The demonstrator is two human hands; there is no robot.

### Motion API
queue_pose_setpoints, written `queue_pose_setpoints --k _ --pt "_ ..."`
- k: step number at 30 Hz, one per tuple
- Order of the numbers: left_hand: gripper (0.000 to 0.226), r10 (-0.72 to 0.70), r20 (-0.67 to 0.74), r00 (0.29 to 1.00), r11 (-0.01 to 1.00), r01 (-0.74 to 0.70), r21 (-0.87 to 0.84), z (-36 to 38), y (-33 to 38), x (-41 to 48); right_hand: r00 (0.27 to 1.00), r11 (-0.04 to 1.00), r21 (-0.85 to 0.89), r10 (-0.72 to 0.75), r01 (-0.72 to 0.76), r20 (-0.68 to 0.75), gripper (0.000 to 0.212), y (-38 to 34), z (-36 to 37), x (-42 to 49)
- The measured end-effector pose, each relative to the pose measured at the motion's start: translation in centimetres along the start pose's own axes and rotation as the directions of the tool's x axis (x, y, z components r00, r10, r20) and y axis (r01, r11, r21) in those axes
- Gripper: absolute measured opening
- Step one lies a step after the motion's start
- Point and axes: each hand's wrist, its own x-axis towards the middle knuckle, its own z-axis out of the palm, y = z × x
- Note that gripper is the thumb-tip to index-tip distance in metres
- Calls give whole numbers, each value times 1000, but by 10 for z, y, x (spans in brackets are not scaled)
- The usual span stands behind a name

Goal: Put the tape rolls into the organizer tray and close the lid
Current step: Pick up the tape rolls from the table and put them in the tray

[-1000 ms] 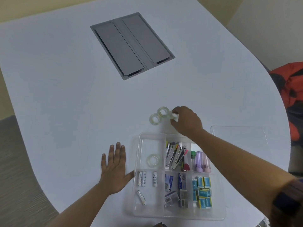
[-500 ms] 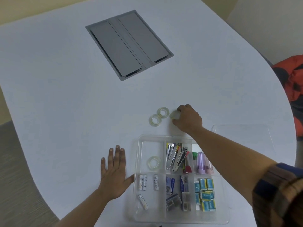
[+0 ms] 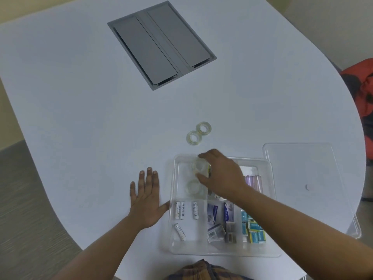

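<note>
Clear plastic makes up the organizer tray (image 3: 223, 253), which sits on a white table (image 3: 80, 98) close to the person. The right hand (image 3: 220, 174) is over the top left box of the tray, and it pinches a clear tape roll (image 3: 198, 166) between the thumb and the fingers. That roll is tilted and up in the air, just above the box. One more tape roll (image 3: 193, 186) already lies flat in the same box, right under the hand. Two tape rolls (image 3: 198, 132) are not in the tray yet. They lie flat on the table just past the far edge of the tray, and they touch each other. The left hand (image 3: 146, 199) rests flat on the table with its fingers spread out, holding nothing, and its thumb is right by the left wall of the tray. Below the tape box, four white batteries (image 3: 182, 215) lie in another box; three are lined up and one is slanted. Next to them are small boxes (image 3: 220, 221) in blue and grey, and then little blue and yellow packs (image 3: 253, 229). Some purple tubes (image 3: 253, 181) peek out behind the right arm. The clear lid (image 3: 298, 178) is off and lies flat on the table, right beside the tray on its right side. Far up the table is a grey hatch (image 3: 161, 45) set into the top.
</note>
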Motion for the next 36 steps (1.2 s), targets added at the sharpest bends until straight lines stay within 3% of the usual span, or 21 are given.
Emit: queue_pose_setpoints --k 5,9,20,23,25,27,31,36 --pt "104 -3 1 1000 1000 3 0 -1 1 0 991 976 -203 -58 82 120 52 -5 28 -4" --pt "104 -4 -6 1000 1000 4 -8 0 1 0 989 934 -337 -85 121 119 44 1 36 -2" --pt "107 12 -103 995 996 -22 -89 0 2 -5 960 977 -138 -189 162 -207 51 32 33 -34" --pt "83 -38 -250 968 971 -23 -237 -16 10 -4 946 982 -122 -172 143 -273 58 45 35 -37" --pt "57 -77 -382 921 935 -67 -349 -40 21 7 954 983 -151 -143 105 -265 66 54 35 -35" --pt "46 -89 -446 891 882 -138 -451 -69 39 25 968 982 -177 -108 68 -225 73 60 36 -35" --pt "54 -72 -381 922 846 -146 -513 -115 83 69 973 985 -158 -105 73 -205 76 65 40 -35" --pt "58 -32 -267 963 949 -55 -312 -132 117 112 967 987 -131 -123 95 -224 72 67 43 -34"
